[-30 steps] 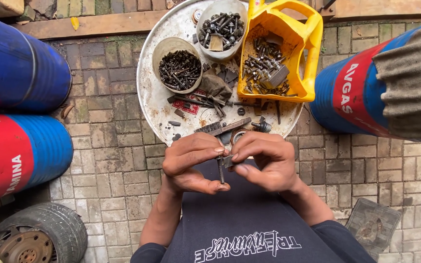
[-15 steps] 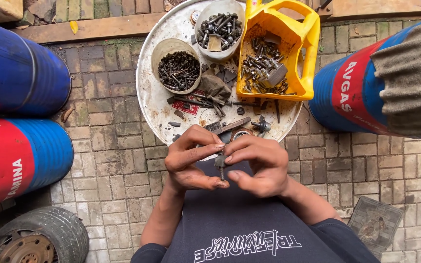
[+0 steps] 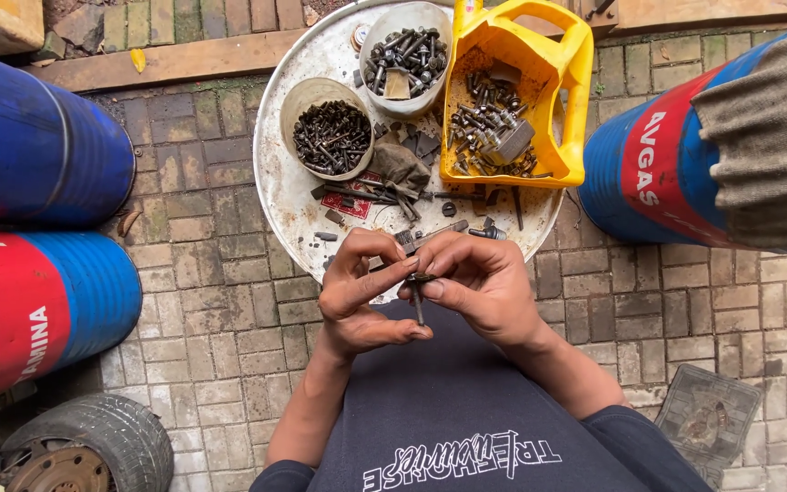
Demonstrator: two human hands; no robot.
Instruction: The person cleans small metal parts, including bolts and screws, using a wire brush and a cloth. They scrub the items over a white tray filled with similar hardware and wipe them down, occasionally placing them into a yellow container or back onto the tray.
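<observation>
My left hand [image 3: 362,296] and my right hand [image 3: 475,282] meet over my lap, just in front of the round metal tray [image 3: 289,196]. Between their fingertips they pinch a small dark bolt [image 3: 418,293], its shank pointing down toward my dark shirt. The left thumb and forefinger touch the bolt's head; the right fingers curl around it from the other side. On the tray behind stand a round tub of dark screws [image 3: 330,137], a second tub of larger bolts [image 3: 404,56] and a yellow cut-open jug [image 3: 514,100] full of nuts and bolts.
Loose tools and metal parts [image 3: 384,191] lie scattered on the tray. Blue and red drums stand at the left [image 3: 43,301], [image 3: 34,150] and at the right [image 3: 658,164]. An old tyre with rusty rim [image 3: 84,451] sits bottom left. Brick paving surrounds me.
Both hands have shifted slightly and the fingers have turned around the bolt; its shank now hangs more plainly below the fingertips. The tray's contents have not moved.
</observation>
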